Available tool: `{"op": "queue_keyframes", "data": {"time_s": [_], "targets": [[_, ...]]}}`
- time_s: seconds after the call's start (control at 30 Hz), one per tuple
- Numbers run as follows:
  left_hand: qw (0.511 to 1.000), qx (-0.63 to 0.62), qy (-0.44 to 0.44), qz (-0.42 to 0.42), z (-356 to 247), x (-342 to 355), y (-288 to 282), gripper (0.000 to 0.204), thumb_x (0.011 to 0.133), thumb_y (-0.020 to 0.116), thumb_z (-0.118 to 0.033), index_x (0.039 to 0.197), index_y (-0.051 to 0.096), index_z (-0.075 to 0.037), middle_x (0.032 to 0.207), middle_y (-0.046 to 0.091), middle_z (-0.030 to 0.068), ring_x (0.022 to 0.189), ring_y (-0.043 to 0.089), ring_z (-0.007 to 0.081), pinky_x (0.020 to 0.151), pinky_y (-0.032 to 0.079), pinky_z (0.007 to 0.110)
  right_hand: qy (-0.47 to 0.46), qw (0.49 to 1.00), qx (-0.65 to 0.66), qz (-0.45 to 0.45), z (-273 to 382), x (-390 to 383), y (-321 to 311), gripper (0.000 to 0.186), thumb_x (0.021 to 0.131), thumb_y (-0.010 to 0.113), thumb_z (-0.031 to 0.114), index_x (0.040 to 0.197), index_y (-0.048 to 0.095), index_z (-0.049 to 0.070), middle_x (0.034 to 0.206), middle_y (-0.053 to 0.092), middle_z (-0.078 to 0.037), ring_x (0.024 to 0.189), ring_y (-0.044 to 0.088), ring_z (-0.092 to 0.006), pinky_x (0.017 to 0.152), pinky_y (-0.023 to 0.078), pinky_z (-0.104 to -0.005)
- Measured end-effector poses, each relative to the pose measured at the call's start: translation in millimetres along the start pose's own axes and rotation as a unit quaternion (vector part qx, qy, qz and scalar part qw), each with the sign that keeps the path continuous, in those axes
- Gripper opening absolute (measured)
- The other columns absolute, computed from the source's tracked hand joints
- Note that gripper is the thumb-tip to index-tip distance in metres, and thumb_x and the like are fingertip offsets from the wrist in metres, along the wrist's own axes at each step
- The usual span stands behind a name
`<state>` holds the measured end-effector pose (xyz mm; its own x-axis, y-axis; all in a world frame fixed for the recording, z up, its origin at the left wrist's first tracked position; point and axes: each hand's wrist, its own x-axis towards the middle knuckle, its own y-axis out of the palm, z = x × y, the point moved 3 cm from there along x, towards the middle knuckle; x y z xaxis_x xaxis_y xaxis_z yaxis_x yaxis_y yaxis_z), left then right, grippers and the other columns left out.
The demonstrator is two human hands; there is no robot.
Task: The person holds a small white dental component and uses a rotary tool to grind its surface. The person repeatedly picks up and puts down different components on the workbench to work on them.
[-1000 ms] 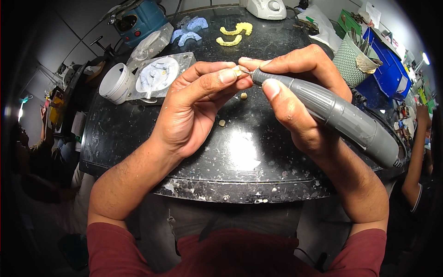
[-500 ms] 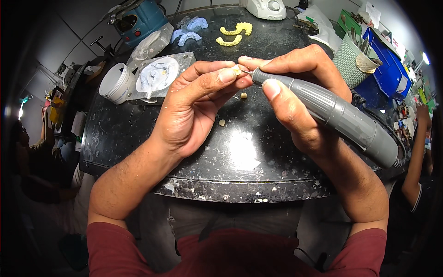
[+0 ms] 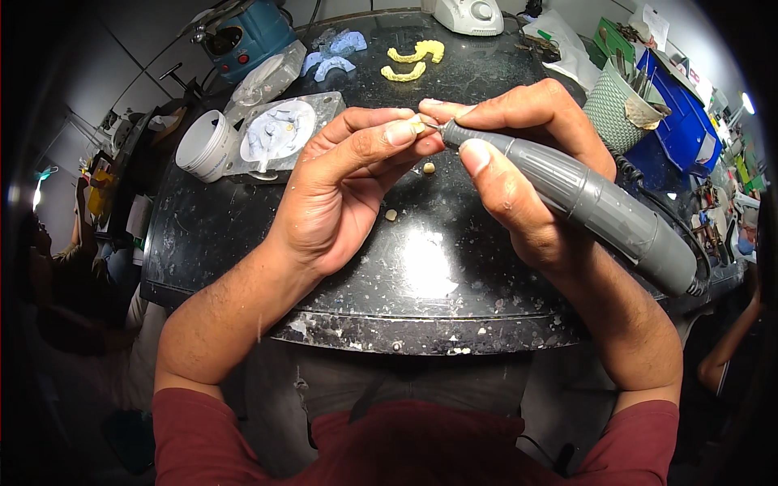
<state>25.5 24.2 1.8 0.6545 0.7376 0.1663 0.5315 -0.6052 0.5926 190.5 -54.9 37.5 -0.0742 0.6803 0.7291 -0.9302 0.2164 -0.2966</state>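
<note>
My left hand [image 3: 324, 174] pinches a small pale yellow piece [image 3: 417, 127] between thumb and fingers; its exact shape is mostly hidden by the fingertips. My right hand [image 3: 539, 162] is wrapped round a thick grey rotary handpiece [image 3: 604, 201], slanting from lower right up to the left. Its thin metal bur [image 3: 433, 126] reaches the yellow piece, seemingly touching it. The fingertips of both hands are close together above the table. Below them on the dark surface lie a small tan tooth-like bit [image 3: 429, 168] and a paler bit [image 3: 391, 215].
The black worktop [image 3: 219, 235] is speckled. Left stand a white tub [image 3: 203, 150] and a grey block with a white dish [image 3: 279, 130]. Blue dental moulds [image 3: 334, 68] and yellow arch models [image 3: 403, 72] lie at the back. A tool basket [image 3: 608, 109] and blue bin [image 3: 673, 121] stand right.
My hands, the small piece and the handpiece hold nearly the same pose; the handpiece's rear end has shifted very slightly. At the far right, another person's arm has moved lower.
</note>
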Motion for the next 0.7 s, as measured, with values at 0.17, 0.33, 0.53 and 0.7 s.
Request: {"op": "queue_keyframes", "data": {"time_s": [0.17,0.33,0.53,0.7], "targets": [[1.000,0.003,0.002,-0.001,-1.3,-1.5,0.5,0.014,0.090,0.062,-0.007,0.103,0.064,-0.002,0.103,0.069,0.0138,0.101,0.066,0.0234,0.099,0.048,0.036,0.010,1.000,0.005,0.000,1.4,-0.1,1.4,0.017,0.087,0.061,0.006,0.101,0.056,-0.002,0.104,0.065,-0.018,0.103,0.064,-0.0223,0.092,0.050,-0.0338],[1.000,0.010,0.008,-0.004,-1.2,-0.6,0.3,0.014,0.090,0.062,-0.006,0.102,0.064,-0.003,0.103,0.069,0.0136,0.101,0.066,0.0233,0.098,0.049,0.035,0.021,1.000,0.010,-0.008,1.1,-0.2,2.1,0.017,0.087,0.061,0.007,0.101,0.056,-0.002,0.105,0.065,-0.019,0.102,0.064,-0.0216,0.091,0.050,-0.0329],[1.000,0.001,0.001,0.001,0.7,0.5,-0.8,0.013,0.089,0.062,-0.006,0.101,0.065,-0.003,0.102,0.069,0.0132,0.100,0.066,0.0235,0.098,0.048,0.035,0.008,1.000,0.005,0.000,0.5,-0.7,0.1,0.015,0.087,0.061,0.005,0.100,0.056,-0.002,0.102,0.064,-0.015,0.103,0.064,-0.0220,0.091,0.050,-0.0323],[1.000,0.011,0.007,-0.008,-1.5,-1.5,-1.7,0.013,0.089,0.063,-0.006,0.101,0.065,-0.003,0.102,0.069,0.0130,0.099,0.066,0.0234,0.098,0.048,0.035,0.028,0.999,0.015,-0.005,2.3,-0.8,3.2,0.015,0.087,0.060,0.004,0.100,0.056,-0.002,0.101,0.064,-0.015,0.103,0.064,-0.0224,0.090,0.051,-0.0324]]}}
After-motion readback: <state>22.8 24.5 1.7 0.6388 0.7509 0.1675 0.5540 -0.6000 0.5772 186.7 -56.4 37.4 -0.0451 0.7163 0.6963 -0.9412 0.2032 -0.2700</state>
